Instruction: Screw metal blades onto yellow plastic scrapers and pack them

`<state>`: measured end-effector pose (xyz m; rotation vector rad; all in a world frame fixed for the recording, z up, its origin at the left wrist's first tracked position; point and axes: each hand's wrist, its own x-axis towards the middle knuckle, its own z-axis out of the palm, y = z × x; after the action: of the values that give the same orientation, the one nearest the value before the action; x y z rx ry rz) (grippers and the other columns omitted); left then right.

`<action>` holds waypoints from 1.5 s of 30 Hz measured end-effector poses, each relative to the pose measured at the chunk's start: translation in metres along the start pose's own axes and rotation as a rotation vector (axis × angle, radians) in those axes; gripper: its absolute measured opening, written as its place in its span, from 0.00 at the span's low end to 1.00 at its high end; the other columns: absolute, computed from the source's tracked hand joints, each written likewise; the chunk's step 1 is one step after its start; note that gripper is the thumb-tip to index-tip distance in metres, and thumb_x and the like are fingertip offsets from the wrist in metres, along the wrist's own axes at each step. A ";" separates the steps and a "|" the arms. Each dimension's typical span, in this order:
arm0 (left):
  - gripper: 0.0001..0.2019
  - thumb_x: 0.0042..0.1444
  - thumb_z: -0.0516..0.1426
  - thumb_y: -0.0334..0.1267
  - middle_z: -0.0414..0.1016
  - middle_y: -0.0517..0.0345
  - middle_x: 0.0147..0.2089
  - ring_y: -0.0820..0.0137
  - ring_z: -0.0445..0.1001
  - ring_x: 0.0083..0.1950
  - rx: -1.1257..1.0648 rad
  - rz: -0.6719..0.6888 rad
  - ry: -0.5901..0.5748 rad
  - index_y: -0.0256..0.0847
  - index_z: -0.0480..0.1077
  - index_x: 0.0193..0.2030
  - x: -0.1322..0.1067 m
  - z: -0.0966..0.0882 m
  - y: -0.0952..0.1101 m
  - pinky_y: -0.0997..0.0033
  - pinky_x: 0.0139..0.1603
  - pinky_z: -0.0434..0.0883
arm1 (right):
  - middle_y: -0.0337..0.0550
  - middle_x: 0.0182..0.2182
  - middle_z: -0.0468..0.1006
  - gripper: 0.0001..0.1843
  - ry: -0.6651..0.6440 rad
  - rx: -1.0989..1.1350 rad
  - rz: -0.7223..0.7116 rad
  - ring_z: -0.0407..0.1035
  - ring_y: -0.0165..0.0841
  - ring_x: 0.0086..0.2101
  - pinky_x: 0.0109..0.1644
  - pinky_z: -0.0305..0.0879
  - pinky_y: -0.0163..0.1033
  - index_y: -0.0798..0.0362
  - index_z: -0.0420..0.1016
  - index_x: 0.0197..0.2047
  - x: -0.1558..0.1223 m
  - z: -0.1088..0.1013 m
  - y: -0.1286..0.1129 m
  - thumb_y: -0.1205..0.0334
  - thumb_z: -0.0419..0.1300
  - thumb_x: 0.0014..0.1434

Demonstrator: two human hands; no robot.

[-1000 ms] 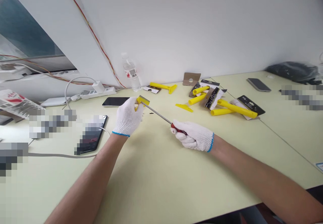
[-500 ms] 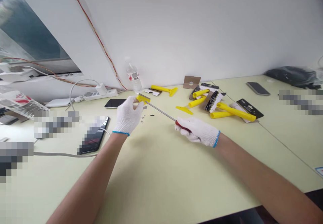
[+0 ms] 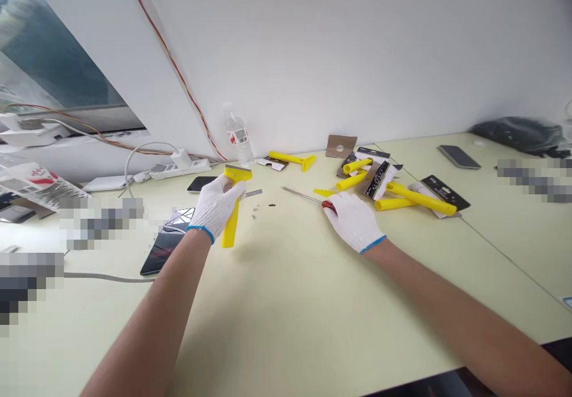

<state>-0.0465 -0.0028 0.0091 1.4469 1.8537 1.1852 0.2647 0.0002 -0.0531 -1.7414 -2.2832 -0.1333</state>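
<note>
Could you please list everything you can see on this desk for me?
scraper: one, yellow, held left of centre
screwdriver: one, red-handled, held at centre
loose handles: four, yellow, back right
T-shaped scraper: one, yellow, by the wall
small screws: a few, silver, mid-desk
smartphones: three, dark, spread left and right
plastic bottle: one, clear, by the wall
power strip: one, white, by the wall
bag: one, black, far right
left hand: one, white glove, gripping the scraper
right hand: one, white glove, gripping the screwdriver
</note>
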 end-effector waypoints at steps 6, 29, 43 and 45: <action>0.15 0.64 0.57 0.50 0.81 0.53 0.44 0.68 0.79 0.35 -0.053 0.007 -0.006 0.42 0.73 0.50 0.006 0.000 -0.003 0.69 0.38 0.76 | 0.57 0.47 0.78 0.12 -0.016 -0.123 0.005 0.68 0.51 0.48 0.46 0.58 0.49 0.55 0.80 0.52 0.014 -0.011 -0.029 0.63 0.56 0.72; 0.36 0.70 0.46 0.44 0.72 0.41 0.44 0.53 0.75 0.46 0.650 0.275 -0.067 0.40 0.50 0.84 0.015 -0.011 -0.009 0.59 0.45 0.72 | 0.55 0.43 0.86 0.14 -0.546 0.203 -0.399 0.78 0.39 0.39 0.43 0.67 0.38 0.60 0.87 0.48 0.136 0.009 -0.147 0.60 0.70 0.64; 0.24 0.64 0.58 0.47 0.82 0.53 0.49 0.64 0.77 0.43 0.419 0.244 -0.185 0.42 0.74 0.64 -0.001 -0.001 0.006 0.68 0.44 0.69 | 0.52 0.49 0.83 0.17 -0.187 0.539 -0.147 0.74 0.35 0.44 0.48 0.67 0.36 0.59 0.81 0.52 0.098 -0.032 -0.080 0.60 0.52 0.74; 0.21 0.66 0.56 0.48 0.83 0.54 0.48 0.65 0.77 0.42 0.400 0.251 -0.296 0.44 0.74 0.62 -0.007 0.006 0.008 0.69 0.42 0.69 | 0.49 0.48 0.83 0.17 -0.165 0.580 -0.157 0.74 0.34 0.43 0.48 0.68 0.36 0.58 0.80 0.51 0.089 -0.036 -0.077 0.59 0.52 0.74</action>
<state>-0.0355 -0.0075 0.0121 2.0009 1.8016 0.6718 0.1752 0.0540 0.0118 -1.3100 -2.2540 0.6036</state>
